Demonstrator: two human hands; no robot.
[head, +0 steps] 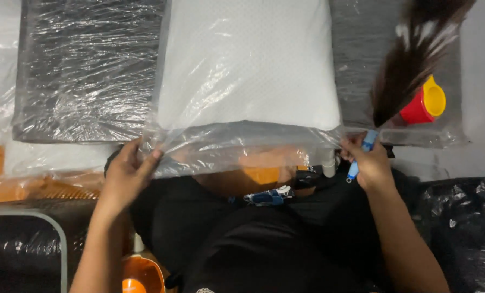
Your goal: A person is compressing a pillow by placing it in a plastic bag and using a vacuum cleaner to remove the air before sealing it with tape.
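A white pillow in a clear plastic bag (248,70) lies just beyond both hands. The left hand (127,172) pinches the bag's near open edge; the right hand (368,163) grips a blue-handled brown feather duster (411,59) at the right corner, near a red and yellow cup (424,103).

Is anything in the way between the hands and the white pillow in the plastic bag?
Only the clear plastic bag itself. The left hand pinches its open edge, the right hand touches the other corner while holding a blue-handled brush. The white pillow lies inside, past the fingers.
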